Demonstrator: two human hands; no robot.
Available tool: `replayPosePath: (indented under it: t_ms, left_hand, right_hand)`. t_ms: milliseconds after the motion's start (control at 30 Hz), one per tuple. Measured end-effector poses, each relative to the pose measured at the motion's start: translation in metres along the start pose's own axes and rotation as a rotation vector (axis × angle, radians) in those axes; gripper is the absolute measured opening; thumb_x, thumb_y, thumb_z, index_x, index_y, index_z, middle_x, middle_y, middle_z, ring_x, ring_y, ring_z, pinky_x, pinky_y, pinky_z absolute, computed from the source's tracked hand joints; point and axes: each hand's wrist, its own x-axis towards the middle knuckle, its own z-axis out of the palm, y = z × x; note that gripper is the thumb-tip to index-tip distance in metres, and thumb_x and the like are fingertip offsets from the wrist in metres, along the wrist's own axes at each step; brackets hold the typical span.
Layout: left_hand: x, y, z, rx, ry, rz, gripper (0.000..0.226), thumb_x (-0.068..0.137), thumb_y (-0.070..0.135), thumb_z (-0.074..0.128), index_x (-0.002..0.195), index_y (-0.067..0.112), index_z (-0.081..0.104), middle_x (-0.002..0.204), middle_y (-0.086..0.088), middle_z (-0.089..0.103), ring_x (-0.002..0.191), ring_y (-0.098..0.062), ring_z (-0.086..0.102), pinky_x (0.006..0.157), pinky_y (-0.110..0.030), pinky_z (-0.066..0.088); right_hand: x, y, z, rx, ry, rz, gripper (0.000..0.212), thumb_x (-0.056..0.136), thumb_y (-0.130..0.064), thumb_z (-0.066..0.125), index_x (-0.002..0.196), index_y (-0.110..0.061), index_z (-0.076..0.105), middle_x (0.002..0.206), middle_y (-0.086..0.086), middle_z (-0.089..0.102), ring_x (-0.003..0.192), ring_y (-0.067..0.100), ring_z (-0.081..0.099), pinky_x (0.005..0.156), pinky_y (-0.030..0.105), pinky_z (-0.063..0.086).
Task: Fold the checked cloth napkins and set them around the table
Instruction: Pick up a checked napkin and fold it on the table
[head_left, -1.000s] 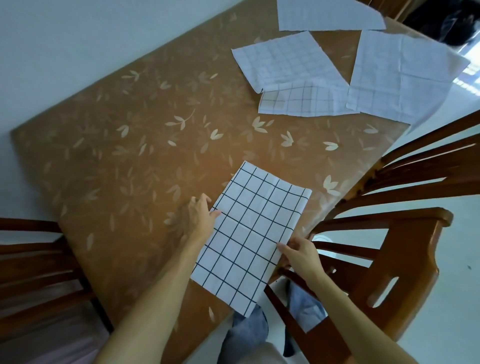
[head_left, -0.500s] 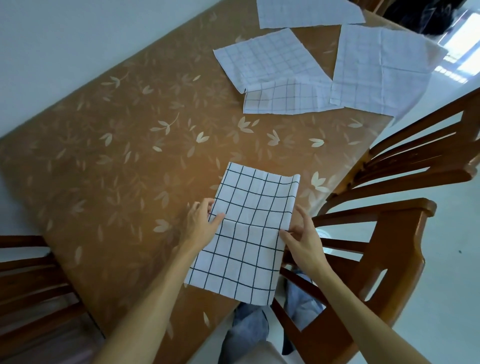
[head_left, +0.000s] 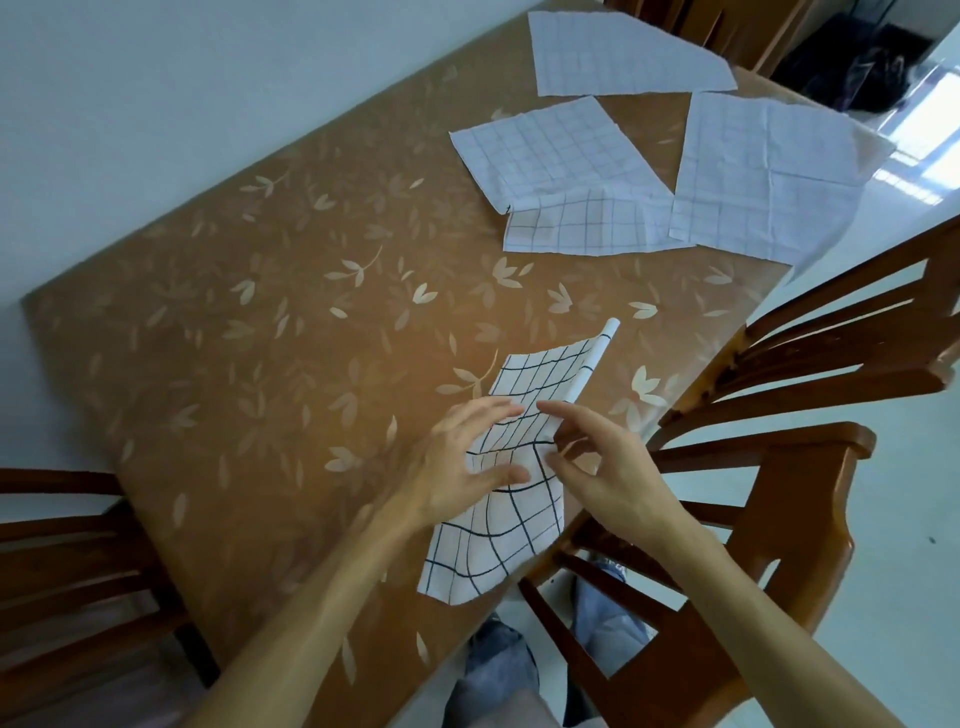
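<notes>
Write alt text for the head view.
A left hand presses a white, black-checked cloth napkin on the near edge of a brown leaf-patterned table; the right hand meets its raised edge. Paler checked napkins lie spread at the far end, wooden chairs alongside.

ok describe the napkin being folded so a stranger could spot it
On the brown leaf-patterned table, look at the near edge beside the wooden chair. The napkin there has the left hand and right hand on it. Its bold black checks set it apart from the paler napkins at the far end.
</notes>
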Motion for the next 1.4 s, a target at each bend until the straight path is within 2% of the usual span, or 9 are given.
replayPosePath:
  t_ms: [233, 367, 467, 600, 767, 900, 1067, 1233, 1400]
  left_hand:
    - [-0.01, 0.019, -0.009, -0.091, 0.082, 0.077, 0.067, 0.086, 0.068, 0.051, 0.145, 0.035, 0.044, 0.146, 0.019, 0.042, 0.135, -0.002, 0.042, 0.107, -0.03, 0.042]
    - [-0.019, 0.018, -0.015, -0.328, 0.062, -0.41, 0.073, 0.089, 0.073, 0.017, 0.151, 0.036, 0.03, 0.15, 0.015, 0.037, 0.128, 0.018, 0.034, 0.112, -0.022, 0.031]
    - [-0.025, -0.007, -0.005, -0.544, 0.033, -0.848, 0.079, 0.09, 0.073, 0.028, 0.153, 0.024, 0.029, 0.143, -0.006, 0.049, 0.115, -0.02, 0.062, 0.104, -0.045, 0.048]
    - [-0.035, -0.038, 0.0, -0.91, -0.212, -1.03, 0.088, 0.081, 0.079, 0.044, 0.142, 0.016, 0.039, 0.129, -0.023, 0.06, 0.099, -0.032, 0.069, 0.091, -0.05, 0.054]
    - [-0.039, -0.033, 0.008, -1.094, -0.13, -0.889, 0.046, 0.095, 0.041, 0.06, 0.13, 0.012, 0.056, 0.108, -0.013, 0.073, 0.088, -0.024, 0.069, 0.08, -0.041, 0.054]
    - [-0.04, -0.027, 0.002, -1.089, 0.11, -0.727, 0.044, 0.089, 0.014, 0.07, 0.13, 0.022, 0.058, 0.12, -0.007, 0.071, 0.112, -0.022, 0.066, 0.1, -0.043, 0.051]
    - [-0.043, -0.027, -0.014, -0.942, 0.314, -0.561, 0.052, 0.09, 0.013, 0.069, 0.136, 0.031, 0.052, 0.118, -0.004, 0.068, 0.103, -0.014, 0.07, 0.075, -0.029, 0.059]
    - [-0.057, -0.021, -0.041, -0.779, 0.366, -0.373, 0.044, 0.075, 0.009, 0.077, 0.118, 0.014, 0.067, 0.11, -0.009, 0.075, 0.1, -0.02, 0.07, 0.083, -0.028, 0.059]
    - [-0.068, -0.017, -0.06, -0.502, 0.417, -0.311, 0.037, 0.07, 0.004, 0.083, 0.107, 0.007, 0.074, 0.093, -0.014, 0.076, 0.082, -0.018, 0.07, 0.079, -0.022, 0.057]
  right_hand:
    - [0.008, -0.036, -0.003, 0.141, -0.054, -0.124, 0.045, 0.089, 0.004, 0.058, 0.121, -0.027, 0.063, 0.094, -0.014, 0.064, 0.088, 0.008, 0.061, 0.084, 0.022, 0.049]
    - [0.006, -0.045, -0.008, 0.368, -0.055, -0.119, 0.043, 0.086, 0.016, 0.051, 0.109, -0.015, 0.069, 0.108, -0.006, 0.07, 0.097, 0.016, 0.064, 0.087, 0.035, 0.051]
    - [0.003, -0.041, -0.011, 0.482, -0.025, -0.08, 0.043, 0.084, 0.021, 0.049, 0.103, -0.012, 0.07, 0.109, 0.002, 0.071, 0.099, 0.034, 0.063, 0.087, 0.053, 0.05]
    - [0.0, -0.035, -0.017, 0.484, 0.044, -0.056, 0.044, 0.083, 0.023, 0.051, 0.097, -0.014, 0.071, 0.101, -0.001, 0.072, 0.093, 0.016, 0.065, 0.082, 0.029, 0.052]
    - [-0.002, -0.026, -0.027, 0.512, 0.085, -0.017, 0.031, 0.086, 0.018, 0.056, 0.1, -0.006, 0.069, 0.093, -0.005, 0.071, 0.087, 0.01, 0.063, 0.079, 0.019, 0.051]
    - [-0.005, -0.013, -0.035, 0.513, 0.093, 0.028, 0.03, 0.086, 0.016, 0.057, 0.103, -0.006, 0.069, 0.098, 0.006, 0.071, 0.092, 0.03, 0.065, 0.09, 0.039, 0.052]
    - [-0.009, 0.007, -0.044, 0.38, 0.042, 0.066, 0.033, 0.084, 0.001, 0.07, 0.109, -0.021, 0.071, 0.098, 0.03, 0.064, 0.093, 0.046, 0.062, 0.087, 0.059, 0.052]
    - [-0.008, 0.011, -0.046, -0.014, 0.039, 0.076, 0.036, 0.08, -0.011, 0.077, 0.11, -0.029, 0.069, 0.1, -0.007, 0.069, 0.091, 0.006, 0.067, 0.086, 0.033, 0.057]
    - [0.0, 0.01, -0.044, -0.333, 0.06, -0.061, 0.024, 0.08, -0.017, 0.079, 0.103, -0.023, 0.073, 0.091, -0.003, 0.063, 0.084, 0.012, 0.061, 0.079, 0.032, 0.056]
